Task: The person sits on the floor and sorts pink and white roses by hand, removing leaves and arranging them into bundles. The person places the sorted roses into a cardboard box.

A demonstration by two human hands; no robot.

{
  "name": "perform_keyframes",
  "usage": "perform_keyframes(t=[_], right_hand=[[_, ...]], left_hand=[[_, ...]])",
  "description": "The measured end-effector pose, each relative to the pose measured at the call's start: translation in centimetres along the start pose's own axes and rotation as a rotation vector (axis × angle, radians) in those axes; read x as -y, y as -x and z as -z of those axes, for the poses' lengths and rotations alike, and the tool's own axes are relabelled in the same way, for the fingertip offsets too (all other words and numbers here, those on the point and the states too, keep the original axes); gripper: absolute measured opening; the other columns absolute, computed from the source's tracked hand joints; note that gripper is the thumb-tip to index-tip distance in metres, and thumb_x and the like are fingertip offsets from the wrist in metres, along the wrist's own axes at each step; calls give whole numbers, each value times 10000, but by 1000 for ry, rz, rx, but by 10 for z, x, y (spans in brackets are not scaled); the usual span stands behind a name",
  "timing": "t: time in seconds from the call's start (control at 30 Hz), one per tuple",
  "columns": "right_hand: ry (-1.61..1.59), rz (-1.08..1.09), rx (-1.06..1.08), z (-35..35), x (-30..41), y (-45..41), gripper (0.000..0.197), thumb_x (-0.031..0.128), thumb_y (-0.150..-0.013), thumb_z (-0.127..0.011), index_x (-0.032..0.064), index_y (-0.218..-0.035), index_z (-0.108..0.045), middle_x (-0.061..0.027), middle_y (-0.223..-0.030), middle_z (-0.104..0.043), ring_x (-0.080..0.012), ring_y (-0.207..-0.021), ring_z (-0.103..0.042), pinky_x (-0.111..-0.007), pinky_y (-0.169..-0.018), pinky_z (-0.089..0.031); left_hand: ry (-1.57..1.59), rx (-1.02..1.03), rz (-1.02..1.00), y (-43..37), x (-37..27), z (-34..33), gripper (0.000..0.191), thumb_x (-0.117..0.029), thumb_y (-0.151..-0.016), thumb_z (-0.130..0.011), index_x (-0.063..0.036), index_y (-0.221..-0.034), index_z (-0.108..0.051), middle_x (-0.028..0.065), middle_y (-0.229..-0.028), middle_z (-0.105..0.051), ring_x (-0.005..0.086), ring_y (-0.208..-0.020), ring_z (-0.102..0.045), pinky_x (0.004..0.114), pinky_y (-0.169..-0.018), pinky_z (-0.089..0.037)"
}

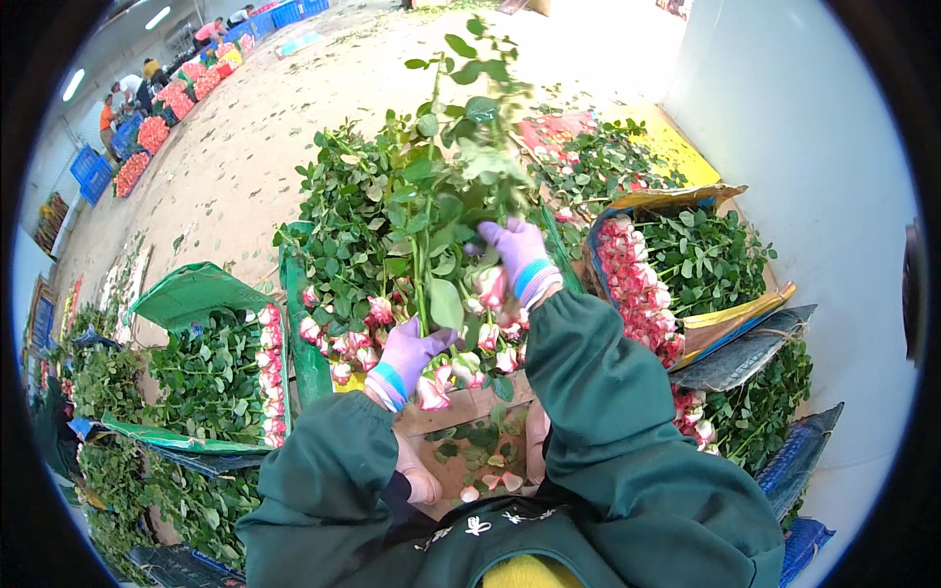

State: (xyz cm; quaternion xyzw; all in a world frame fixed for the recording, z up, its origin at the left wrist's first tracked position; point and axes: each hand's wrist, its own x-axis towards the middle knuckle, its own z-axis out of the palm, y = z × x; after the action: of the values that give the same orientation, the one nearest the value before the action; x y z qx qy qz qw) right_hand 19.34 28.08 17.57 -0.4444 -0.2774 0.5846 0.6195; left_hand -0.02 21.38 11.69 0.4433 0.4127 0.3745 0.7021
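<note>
My left hand (412, 356), in a purple glove, grips rose stems (421, 275) just above their blooms. A pink-and-white rose bloom (434, 387) hangs below its fingers, and the leafy stem ends point up and away from me. To the right, my gloved right hand (518, 257) is closed around another rose stem, its fingers partly hidden by leaves. Beneath that hand is a pink-edged rose bloom (491, 287). The foliage above it (500, 165) is blurred. Under both hands lies a heap of loose roses (345, 213), blooms towards me.
Wrapped rose bundles (639, 283) are stacked at right beside a white wall (794, 125). More bundles in green wrapping (202, 294) stand at left. Fallen leaves and petals (502, 481) lie between my feet. Several people work far off near blue crates (92, 173).
</note>
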Motion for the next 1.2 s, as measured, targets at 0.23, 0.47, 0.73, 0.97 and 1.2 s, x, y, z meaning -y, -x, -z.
perform_keyframes(t=[0.23, 0.47, 0.73, 0.97, 1.2], right_hand=[[-48, -145, 250, 31, 23, 2, 295, 191, -899, -521, -35, -1086, -543, -142, -967, -633, -203, -741, -636, -300, -610, -528], [222, -43, 519, 9, 10, 16, 374, 264, -928, -462, -62, -1083, -560, -119, -973, -644, -154, -871, -602, -269, -790, -465], [860, 118, 337, 6, -17, 1, 230, 177, -875, -569, -26, -962, -634, -33, -845, -648, -90, -699, -568, -233, -652, -469], [304, 56, 362, -3, -54, 23, 220, 195, -871, -591, -25, -871, -598, -1, -692, -591, -58, -610, -461, -244, -556, -414], [302, -49, 176, -4, -25, 18, 384, 317, -855, -595, -19, -1040, -569, -43, -841, -615, -104, -694, -534, -227, -652, -445]], left_hand=[[-146, -42, -25, 2, -23, 2, 282, -87, -796, -628, 23, -1047, -563, 54, -958, -621, 124, -831, -573, 261, -775, -455], [144, 166, 6, -4, -48, 13, 322, -135, -866, -568, -28, -1164, -505, 62, -1080, -590, 168, -972, -584, 313, -865, -472], [441, 180, 133, -6, -61, 0, 263, -70, -880, -496, 2, -1130, -530, 114, -1084, -591, 194, -997, -587, 331, -848, -502], [170, 85, -21, -10, -52, -7, 332, -113, -797, -638, 2, -1095, -545, 48, -1000, -610, 135, -904, -581, 276, -800, -465], [-52, 18, -99, -6, -47, 0, 324, -93, -796, -643, 2, -1091, -549, 36, -989, -607, 112, -876, -576, 254, -802, -457]])
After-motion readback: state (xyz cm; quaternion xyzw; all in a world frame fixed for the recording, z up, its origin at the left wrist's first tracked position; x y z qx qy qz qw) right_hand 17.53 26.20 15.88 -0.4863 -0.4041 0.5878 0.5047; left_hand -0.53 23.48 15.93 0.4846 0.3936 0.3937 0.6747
